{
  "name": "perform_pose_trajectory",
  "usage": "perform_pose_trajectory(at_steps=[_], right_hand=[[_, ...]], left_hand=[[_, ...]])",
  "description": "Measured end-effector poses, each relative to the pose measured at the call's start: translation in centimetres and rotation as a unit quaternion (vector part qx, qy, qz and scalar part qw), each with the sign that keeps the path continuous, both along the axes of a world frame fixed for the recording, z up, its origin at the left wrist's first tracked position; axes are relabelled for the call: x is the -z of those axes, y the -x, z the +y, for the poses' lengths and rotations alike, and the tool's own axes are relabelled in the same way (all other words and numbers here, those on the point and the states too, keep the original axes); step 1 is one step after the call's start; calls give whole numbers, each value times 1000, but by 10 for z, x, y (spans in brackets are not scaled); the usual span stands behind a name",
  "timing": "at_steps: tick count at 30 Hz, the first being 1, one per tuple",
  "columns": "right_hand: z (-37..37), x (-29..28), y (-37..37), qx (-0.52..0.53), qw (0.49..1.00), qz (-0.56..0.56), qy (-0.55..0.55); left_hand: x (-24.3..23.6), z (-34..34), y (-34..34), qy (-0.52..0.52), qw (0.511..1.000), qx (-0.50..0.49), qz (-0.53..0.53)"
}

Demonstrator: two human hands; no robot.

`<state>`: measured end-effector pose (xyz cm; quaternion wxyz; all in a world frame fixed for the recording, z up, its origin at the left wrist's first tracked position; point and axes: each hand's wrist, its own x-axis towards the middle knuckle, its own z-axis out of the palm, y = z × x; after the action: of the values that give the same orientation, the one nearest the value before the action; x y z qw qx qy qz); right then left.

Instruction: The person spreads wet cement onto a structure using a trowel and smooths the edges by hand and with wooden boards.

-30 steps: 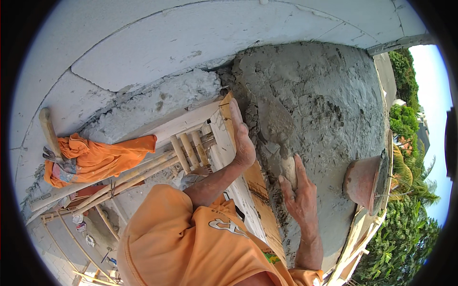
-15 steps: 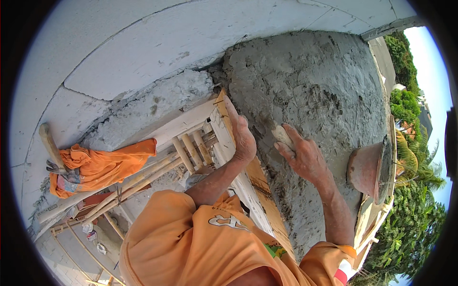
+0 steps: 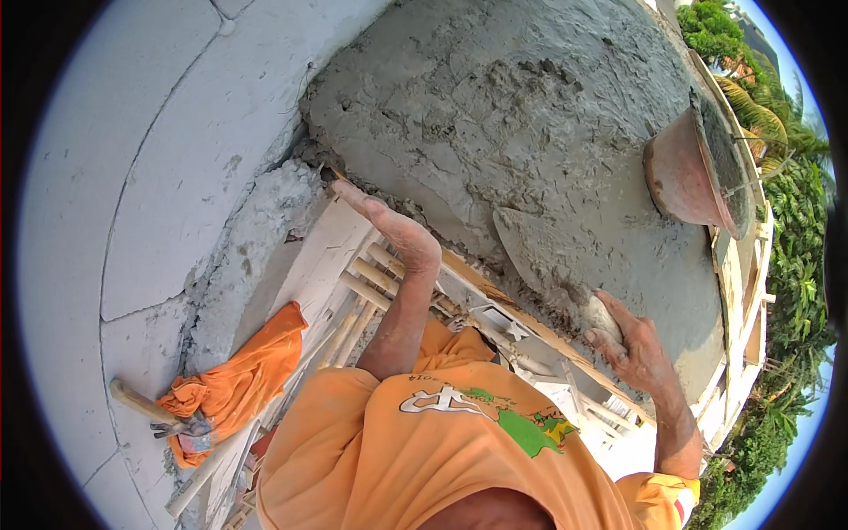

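My left hand [image 3: 397,228] lies open with fingers stretched along the top of a timber edge [image 3: 481,283], at the inner corner of a wet grey mortar slab [image 3: 477,106]. My right hand [image 3: 629,340] grips the pale handle [image 3: 599,314] of a trowel, whose mortar-coated blade [image 3: 534,252] lies on the slab beside that edge. A pinkish bucket [image 3: 680,177] with grey-smeared rim sits on the slab beyond my right hand.
A pale block wall [image 3: 150,221] rises at left. An orange cloth [image 3: 252,375] and a wooden-handled hammer [image 3: 137,397] lie on a ledge there. Bamboo scaffolding [image 3: 371,287] shows below the timber edge. Boards [image 3: 746,300] border the slab at right, with trees [image 3: 786,265] beyond.
My view has swung, tilting the wall and slab. My right hand has moved the trowel along the timber edge toward my body, away from my left hand, which stays on the edge.
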<state>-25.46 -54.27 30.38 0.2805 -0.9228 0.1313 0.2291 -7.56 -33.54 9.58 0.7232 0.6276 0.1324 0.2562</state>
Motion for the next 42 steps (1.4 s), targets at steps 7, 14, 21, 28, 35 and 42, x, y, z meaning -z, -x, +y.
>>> perform_pose_trajectory(at_steps=[7, 14, 21, 28, 35, 42], right_hand=[[11, 1, 2, 233, 965, -27, -117], [54, 56, -31, 145, 959, -124, -211], [63, 52, -103, -16, 996, -86, -23], [-29, 30, -143, -82, 977, -138, 140], [-51, 22, -133, -59, 957, -194, 208], [-26, 23, -146, -90, 952, -214, 200]], left_hand=[[21, 12, -1, 16, 996, 21, -82], [23, 6, -3, -52, 997, 9, -50], [26, 5, -6, -76, 995, -40, -42], [11, 3, -6, -48, 998, -35, -23], [0, 0, -5, -3, 999, -50, -5], [11, 2, -7, 11, 1000, -12, -21]])
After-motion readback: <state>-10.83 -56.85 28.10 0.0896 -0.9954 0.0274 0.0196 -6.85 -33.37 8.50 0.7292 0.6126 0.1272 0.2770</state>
